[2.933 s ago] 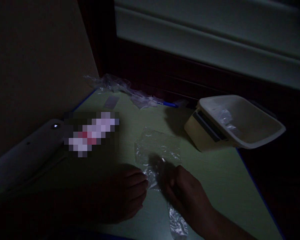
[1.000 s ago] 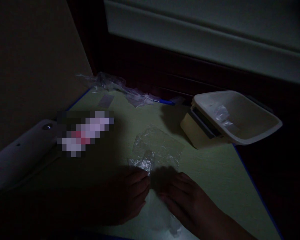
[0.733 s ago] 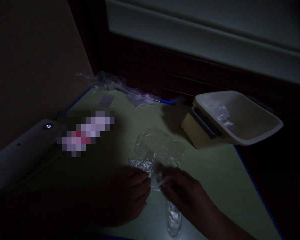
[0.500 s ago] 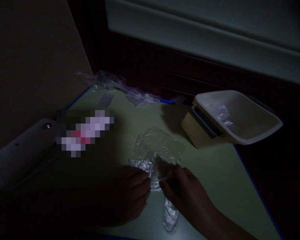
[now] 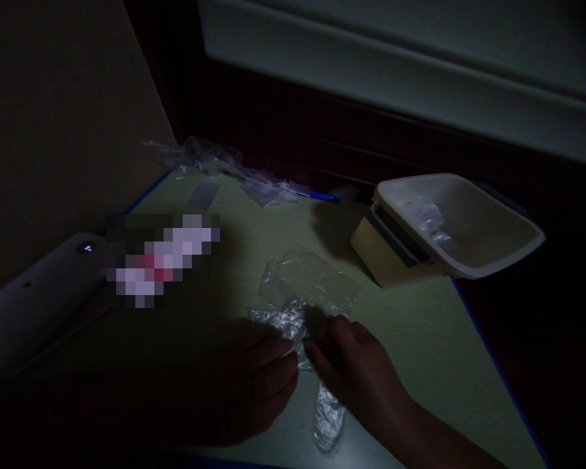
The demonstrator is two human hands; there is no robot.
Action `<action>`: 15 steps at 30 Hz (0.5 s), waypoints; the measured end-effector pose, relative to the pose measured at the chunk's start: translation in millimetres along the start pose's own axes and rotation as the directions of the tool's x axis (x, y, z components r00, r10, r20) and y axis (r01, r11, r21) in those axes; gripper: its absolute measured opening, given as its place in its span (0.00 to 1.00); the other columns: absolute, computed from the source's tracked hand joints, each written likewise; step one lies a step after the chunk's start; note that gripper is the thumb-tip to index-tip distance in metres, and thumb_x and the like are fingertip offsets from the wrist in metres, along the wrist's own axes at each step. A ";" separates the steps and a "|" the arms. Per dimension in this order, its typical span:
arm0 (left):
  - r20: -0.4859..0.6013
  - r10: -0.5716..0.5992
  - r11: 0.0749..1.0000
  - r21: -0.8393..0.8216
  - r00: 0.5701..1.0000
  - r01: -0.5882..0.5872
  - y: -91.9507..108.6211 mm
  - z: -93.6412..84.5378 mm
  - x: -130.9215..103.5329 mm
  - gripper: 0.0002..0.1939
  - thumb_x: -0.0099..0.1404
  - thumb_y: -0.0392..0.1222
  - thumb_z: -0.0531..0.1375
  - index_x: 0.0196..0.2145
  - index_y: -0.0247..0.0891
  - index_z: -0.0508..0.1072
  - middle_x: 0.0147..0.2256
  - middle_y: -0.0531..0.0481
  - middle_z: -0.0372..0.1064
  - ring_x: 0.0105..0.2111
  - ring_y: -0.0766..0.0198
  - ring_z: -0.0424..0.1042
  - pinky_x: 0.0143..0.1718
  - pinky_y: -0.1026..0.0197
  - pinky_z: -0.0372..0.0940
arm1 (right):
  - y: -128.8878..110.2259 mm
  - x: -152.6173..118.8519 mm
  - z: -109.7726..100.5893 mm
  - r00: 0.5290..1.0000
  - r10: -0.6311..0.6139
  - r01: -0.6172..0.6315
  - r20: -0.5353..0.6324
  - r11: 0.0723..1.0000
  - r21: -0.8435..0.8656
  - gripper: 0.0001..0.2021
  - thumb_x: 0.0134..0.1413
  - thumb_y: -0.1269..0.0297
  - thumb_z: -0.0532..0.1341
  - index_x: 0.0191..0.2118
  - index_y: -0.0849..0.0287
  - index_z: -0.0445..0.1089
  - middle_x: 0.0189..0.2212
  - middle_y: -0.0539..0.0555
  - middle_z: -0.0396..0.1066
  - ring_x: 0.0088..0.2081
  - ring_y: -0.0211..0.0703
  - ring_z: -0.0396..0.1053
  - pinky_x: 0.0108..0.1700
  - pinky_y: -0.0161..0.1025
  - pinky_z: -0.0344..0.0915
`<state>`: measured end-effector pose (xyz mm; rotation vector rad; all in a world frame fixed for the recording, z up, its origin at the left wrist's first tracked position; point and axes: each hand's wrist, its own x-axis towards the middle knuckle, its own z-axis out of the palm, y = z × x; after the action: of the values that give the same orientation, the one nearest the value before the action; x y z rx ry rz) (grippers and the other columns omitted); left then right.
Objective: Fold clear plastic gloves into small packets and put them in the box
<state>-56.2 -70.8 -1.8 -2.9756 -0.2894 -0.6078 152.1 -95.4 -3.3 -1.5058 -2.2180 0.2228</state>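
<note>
A dim wall stands left of my green table; near, left hand and right hand curl, grip unclear.

The left hand lies against clear film on the table; the right hand curls just beside it. Beyond, a tub holds crumpled plastic, and a pen lies by wrappers.

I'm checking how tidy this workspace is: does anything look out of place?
The cream container sits at the right edge of the table, its rim appearing to reach beyond the blue edging, which looks precarious. Loose, crumpled clear plastic straggles along the far edge, looking untidy. It's too dim to rule out small spills.
</note>
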 end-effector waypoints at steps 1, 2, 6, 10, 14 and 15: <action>-0.002 0.003 1.000 -0.006 1.000 -0.003 0.0 0.6 0.3 0.10 0.66 0.39 0.56 0.40 0.33 0.75 0.43 0.46 0.72 0.46 0.56 0.67 0.50 0.54 0.61 | -0.6 0.6 -0.7 1.000 -0.013 0.013 0.011 1.000 0.010 0.03 0.55 0.69 0.56 0.31 0.57 0.61 0.24 0.53 0.71 0.26 0.43 0.69 0.27 0.38 0.64; -0.004 0.005 1.000 -0.021 1.000 -0.005 -0.3 1.3 0.7 0.10 0.67 0.39 0.55 0.40 0.33 0.75 0.43 0.46 0.72 0.46 0.57 0.67 0.50 0.55 0.61 | -1.0 1.0 -2.1 1.000 -0.020 0.019 0.023 0.999 0.034 0.02 0.56 0.70 0.56 0.31 0.58 0.63 0.25 0.53 0.71 0.26 0.43 0.69 0.28 0.38 0.65; 0.021 -0.029 0.995 -0.091 0.999 0.031 -3.0 3.9 1.8 0.13 0.67 0.44 0.55 0.39 0.32 0.75 0.42 0.46 0.73 0.46 0.56 0.67 0.53 0.53 0.58 | 2.0 1.6 -16.0 0.995 -0.001 -0.017 0.103 0.984 0.175 0.06 0.58 0.70 0.54 0.37 0.59 0.67 0.30 0.54 0.74 0.30 0.43 0.71 0.31 0.38 0.67; 0.045 -0.044 0.994 -0.101 0.998 0.048 -4.7 2.3 1.6 0.11 0.66 0.43 0.57 0.34 0.32 0.74 0.39 0.46 0.74 0.44 0.56 0.68 0.54 0.52 0.58 | 13.0 0.3 -36.2 0.983 0.067 -0.109 0.168 0.960 0.256 0.06 0.59 0.70 0.54 0.36 0.58 0.69 0.31 0.53 0.74 0.31 0.41 0.72 0.33 0.37 0.68; 0.053 -0.108 0.990 -0.085 0.993 0.112 -7.0 0.1 0.1 0.08 0.65 0.40 0.57 0.31 0.34 0.74 0.36 0.46 0.73 0.42 0.57 0.68 0.54 0.51 0.58 | 21.4 -2.2 -47.1 0.972 -0.030 -0.032 0.233 0.965 0.260 0.07 0.59 0.73 0.56 0.39 0.56 0.69 0.34 0.53 0.73 0.36 0.41 0.72 0.38 0.37 0.69; 0.051 -0.122 0.989 -0.077 0.991 0.125 -7.7 0.1 -0.4 0.08 0.65 0.40 0.57 0.30 0.35 0.73 0.36 0.46 0.73 0.42 0.57 0.68 0.55 0.51 0.57 | 21.9 -3.2 -47.5 0.961 -0.070 0.002 0.267 0.969 0.245 0.08 0.59 0.73 0.56 0.40 0.56 0.69 0.36 0.54 0.72 0.38 0.42 0.72 0.40 0.38 0.69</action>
<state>-58.1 -63.3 -1.7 -3.0693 -0.4672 -0.5771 192.8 -95.2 29.7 -1.3663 -2.3232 0.7043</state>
